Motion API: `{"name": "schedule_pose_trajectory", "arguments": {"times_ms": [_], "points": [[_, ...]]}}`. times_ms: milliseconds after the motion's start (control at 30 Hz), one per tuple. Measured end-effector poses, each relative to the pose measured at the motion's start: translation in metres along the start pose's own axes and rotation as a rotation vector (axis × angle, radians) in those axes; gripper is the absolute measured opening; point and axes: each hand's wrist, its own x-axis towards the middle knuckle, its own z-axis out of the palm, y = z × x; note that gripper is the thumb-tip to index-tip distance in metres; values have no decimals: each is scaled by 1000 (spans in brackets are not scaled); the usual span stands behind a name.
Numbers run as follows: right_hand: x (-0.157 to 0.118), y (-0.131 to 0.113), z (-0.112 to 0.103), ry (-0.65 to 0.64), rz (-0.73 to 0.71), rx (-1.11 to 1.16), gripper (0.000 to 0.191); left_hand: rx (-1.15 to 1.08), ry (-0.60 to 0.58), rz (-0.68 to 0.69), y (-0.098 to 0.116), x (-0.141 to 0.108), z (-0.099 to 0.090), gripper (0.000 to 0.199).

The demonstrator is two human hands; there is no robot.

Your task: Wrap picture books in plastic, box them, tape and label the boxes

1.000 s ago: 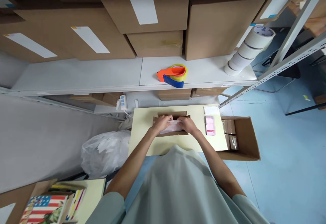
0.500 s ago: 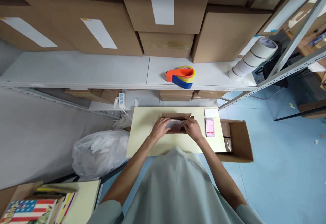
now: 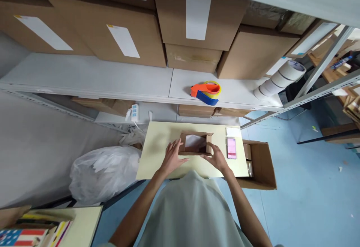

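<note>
A small open cardboard box (image 3: 195, 153) rests on the pale yellow tabletop (image 3: 157, 157), its flaps up. White sheet material (image 3: 194, 141) lies inside it; what is under that is hidden. At the box's left side is my left hand (image 3: 172, 156), thumb and fingers spread, fingertips at the box edge. My right hand (image 3: 217, 158) curves around the right side in the same way, fingers apart. Neither hand has closed on the box. A phone (image 3: 231, 148) with a pink screen lies to the right, below a white card (image 3: 233, 131).
An orange and blue tape dispenser (image 3: 206, 90) and a stack of tape rolls (image 3: 278, 80) stand on the shelf, with large cartons (image 3: 132, 33) behind. An open carton (image 3: 263, 166) is right of the table. Left are a plastic bag (image 3: 105, 172) and books (image 3: 36, 232).
Both hands have come out of the box opening to its outer sides, and their fingers have spread. The box now shows more of its inside. My view has shifted slightly.
</note>
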Motion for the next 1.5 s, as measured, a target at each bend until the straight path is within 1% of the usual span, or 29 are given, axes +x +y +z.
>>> {"name": "schedule_pose_trajectory", "arguments": {"times_ms": [67,133,267,333,367,400,467,533,567,600,633,700,767,800,833,900,1000,1133,1200,1300,1400,1500], "points": [[6,-2,4,-72,-9,-81,75,-2,-43,12,-2,3,8,111],[13,-1,6,-101,13,-153,64,-7,-62,19,-5,7,14,100],[29,1,9,-80,36,-265,36,-17,-19,-14,-12,22,19,72],[36,0,12,-57,90,-321,26,-19,22,-63,-13,30,18,65],[40,0,14,-25,132,-351,26,-19,46,-90,-14,35,17,65],[43,0,16,24,174,-376,31,-22,71,-112,-14,39,16,68],[49,2,20,150,224,-388,53,-32,111,-122,-13,48,12,82],[52,6,22,239,204,-335,78,-39,112,-95,-12,56,6,93],[52,9,22,251,172,-294,85,-38,95,-76,-12,59,4,94],[51,12,22,248,134,-254,86,-33,75,-59,-12,61,2,90],[49,15,21,237,99,-222,83,-24,59,-49,-13,62,0,83],[42,21,21,208,68,-189,62,-3,41,-47,-15,60,-1,58],[34,26,22,182,85,-171,38,1,38,-63,-17,54,2,32],[31,27,23,170,97,-155,31,-11,38,-77,-18,50,5,23],[27,28,25,163,104,-130,28,-29,41,-98,-18,47,7,18],[22,28,29,173,118,-59,28,-65,56,-150,-17,41,13,17],[17,27,31,229,140,46,29,-90,91,-218,-11,36,18,16],[10,32,24,248,171,142,32,-126,128,-217,2,35,22,16],[6,37,20,241,186,170,35,-141,126,-225,7,36,25,17],[2,46,18,237,210,194,36,-178,91,-274,10,38,31,20],[3,50,19,250,217,194,37,-202,85,-316,10,39,36,20],[6,51,17,269,206,187,37,-198,90,-328,13,39,40,22]]}}
